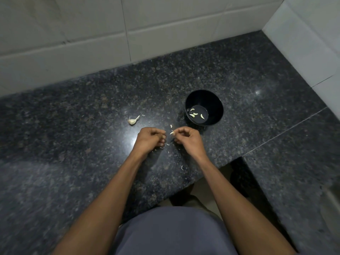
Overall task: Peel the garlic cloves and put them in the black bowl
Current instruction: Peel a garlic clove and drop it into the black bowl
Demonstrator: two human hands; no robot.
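Observation:
My right hand (187, 138) pinches a small pale garlic clove (172, 133) at its fingertips, just above the dark granite counter (73, 144). My left hand (150, 139) is curled shut right beside it, fingertips a short gap from the clove; I cannot tell if it holds a bit of skin. The black bowl (215, 105) stands behind and right of my right hand, with several peeled cloves (195, 114) on its bottom. The rest of a garlic bulb (133, 120) lies on the counter, behind and left of my left hand.
Scraps of garlic skin (182, 167) lie scattered on the counter around and in front of my hands. A tiled wall (128, 34) runs along the back and the right side. The counter has a cut-out corner (237, 170) in front of my right forearm.

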